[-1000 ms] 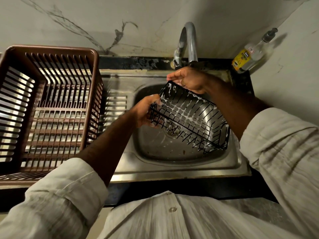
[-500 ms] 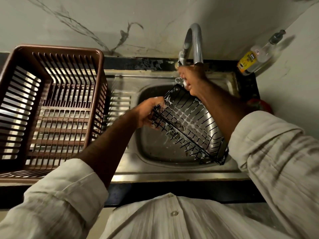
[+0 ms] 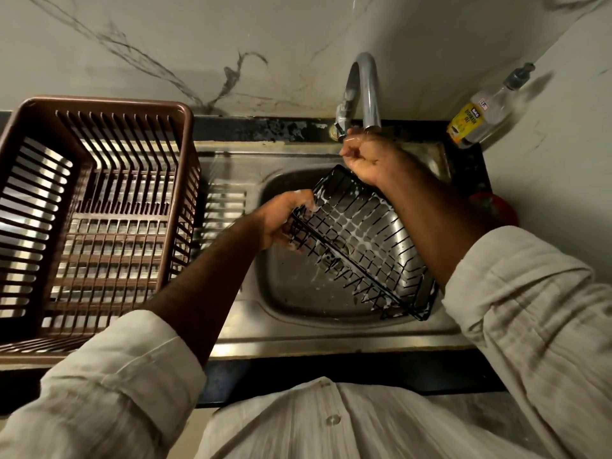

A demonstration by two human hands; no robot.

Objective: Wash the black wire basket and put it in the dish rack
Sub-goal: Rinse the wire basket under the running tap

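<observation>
- Steel sink (image 3: 331,339) set in a black surface (image 3: 265,129), with the bowl to the right and a ribbed draining board to the left.
- Brown plastic dish rack (image 3: 106,104) stands on the draining board, left of the bowl.
- Black wire basket (image 3: 361,240), streaked with white suds, hangs tilted over the bowl, apart from the rack. Its far corner is high by the tap and its near right corner is low at the front rim.
- Curved chrome tap (image 3: 369,91) rises behind the bowl.
- Left hand (image 3: 281,220) grips the basket's left end, fingers wrapped round the wires.
- Right hand (image 3: 367,157), wet, is curled tight just under the spout. I cannot tell whether it grips anything.
- Clear pump bottle (image 3: 477,120) with a yellow label leans in the back right corner.
</observation>
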